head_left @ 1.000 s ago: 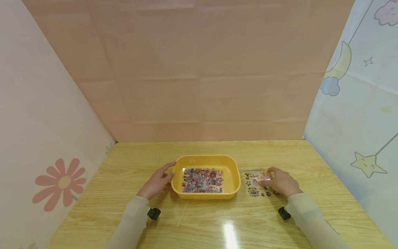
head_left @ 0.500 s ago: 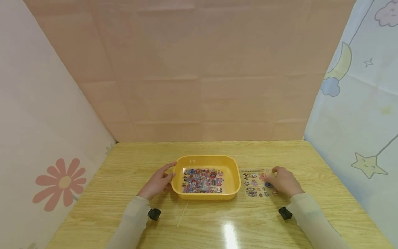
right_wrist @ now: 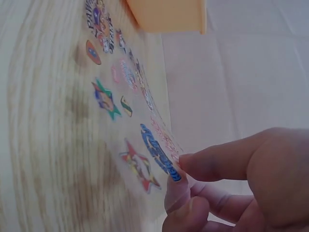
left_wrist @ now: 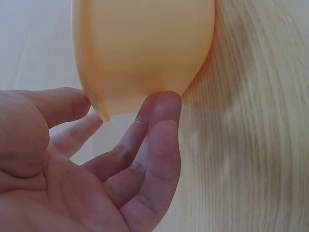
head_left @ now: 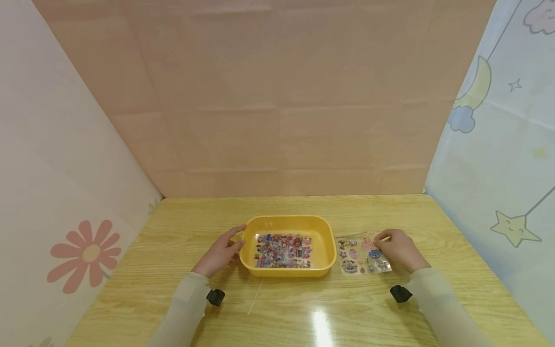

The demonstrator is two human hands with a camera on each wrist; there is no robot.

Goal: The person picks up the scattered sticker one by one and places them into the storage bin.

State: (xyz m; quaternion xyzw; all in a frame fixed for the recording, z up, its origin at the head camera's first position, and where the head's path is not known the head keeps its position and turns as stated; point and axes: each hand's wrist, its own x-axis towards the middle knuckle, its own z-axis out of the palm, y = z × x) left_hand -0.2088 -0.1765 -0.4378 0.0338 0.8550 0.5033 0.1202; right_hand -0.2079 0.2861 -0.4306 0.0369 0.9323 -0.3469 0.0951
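Note:
A shallow yellow plastic basin (head_left: 288, 273) stands mid-table, with several clear sheets of colourful cartoon stickers (head_left: 284, 250) lying inside. My left hand (head_left: 220, 253) holds the basin's left end. In the left wrist view, thumb and forefinger meet the rim while the curled other fingers (left_wrist: 161, 145) bear on the outer wall. To the basin's right, my right hand (head_left: 401, 248) pinches the right side of a transparent sticker sheet (head_left: 357, 258) between thumb and fingers. In the right wrist view the pinched side of the sheet (right_wrist: 128, 104) is raised and bent above the wood.
The wood-grain table (head_left: 195, 212) is bounded by a pinkish-brown backdrop (head_left: 277, 144) and patterned side sheets. A thin pale strip (head_left: 255, 298) lies in front of the basin. Black wrist straps (head_left: 215, 297) sit on both cuffs.
My right hand has drawn slightly up and right, and its pinched side of the sticker sheet has lifted, uncovering more printed pictures. The left hand and basin have stayed put.

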